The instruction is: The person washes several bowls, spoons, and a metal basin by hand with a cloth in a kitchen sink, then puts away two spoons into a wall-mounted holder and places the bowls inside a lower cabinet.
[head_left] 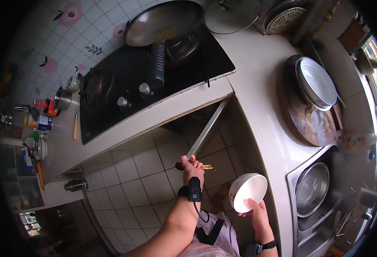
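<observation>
My left hand (192, 165) grips the near end of a long silver metal edge (207, 129), which looks like the top of an open cabinet door. A small gold-coloured piece (208, 167) sticks out to the right of its fingers. A dark brown end shows on the other side; whether the two are one utensil I cannot tell. In my right hand (256, 212) is a white bowl (251, 192), tilted, with the thumb inside its rim and the fingers underneath. Nothing shows inside the bowl. It is beside the right-hand counter's edge, above the floor.
A wok (166, 24) sits on the black gas hob (111, 119), its handle towards me. On the right counter (256, 96), a white enamel basin (317, 82) rests on a round chopping board (313, 128). A metal basin (313, 189) is in the sink (291, 205). Bottles and jars crowd the left.
</observation>
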The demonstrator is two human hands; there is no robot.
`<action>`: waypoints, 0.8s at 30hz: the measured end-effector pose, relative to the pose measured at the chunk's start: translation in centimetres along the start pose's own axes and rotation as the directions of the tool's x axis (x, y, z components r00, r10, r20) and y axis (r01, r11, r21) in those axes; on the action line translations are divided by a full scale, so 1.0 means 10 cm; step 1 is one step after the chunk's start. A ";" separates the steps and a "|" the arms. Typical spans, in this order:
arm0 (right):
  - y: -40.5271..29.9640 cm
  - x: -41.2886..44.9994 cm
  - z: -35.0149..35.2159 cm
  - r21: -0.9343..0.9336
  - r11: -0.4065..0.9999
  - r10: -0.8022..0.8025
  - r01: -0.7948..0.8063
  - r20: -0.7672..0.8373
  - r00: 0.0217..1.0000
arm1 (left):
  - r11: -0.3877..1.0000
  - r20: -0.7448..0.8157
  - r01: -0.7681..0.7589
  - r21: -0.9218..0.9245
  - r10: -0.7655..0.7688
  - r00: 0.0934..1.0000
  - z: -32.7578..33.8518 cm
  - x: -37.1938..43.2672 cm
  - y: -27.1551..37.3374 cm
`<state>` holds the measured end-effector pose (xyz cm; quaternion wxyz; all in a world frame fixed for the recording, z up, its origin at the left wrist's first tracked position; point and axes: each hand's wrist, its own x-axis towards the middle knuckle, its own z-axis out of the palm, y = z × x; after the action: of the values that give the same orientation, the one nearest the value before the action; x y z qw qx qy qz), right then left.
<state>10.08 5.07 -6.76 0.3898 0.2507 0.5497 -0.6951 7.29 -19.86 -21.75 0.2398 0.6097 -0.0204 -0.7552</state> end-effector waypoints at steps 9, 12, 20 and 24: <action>-0.05 0.09 -0.17 -0.140 0.987 -0.052 0.077 0.173 0.984 | 0.668 0.482 0.545 0.506 -0.743 0.464 -0.62 -0.85 -0.82; -0.01 0.23 0.04 -0.146 0.985 -0.069 0.090 0.148 0.987 | 0.511 0.479 0.460 0.727 -0.856 0.194 -0.58 -0.97 -0.64; 0.39 1.08 0.39 -0.303 0.905 -0.294 0.300 0.065 0.954 | 0.704 0.487 -0.208 0.678 -0.218 0.846 -0.71 -0.12 0.00; 0.48 1.44 0.73 -0.586 0.775 -0.274 0.236 0.025 0.961 | 0.525 0.521 -0.338 0.781 -0.250 0.816 -0.66 0.15 0.63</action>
<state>6.42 -6.23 -18.68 0.3327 0.0635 0.7768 -0.5309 15.29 -24.25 -22.73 -0.0861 0.3877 -0.4730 -0.7865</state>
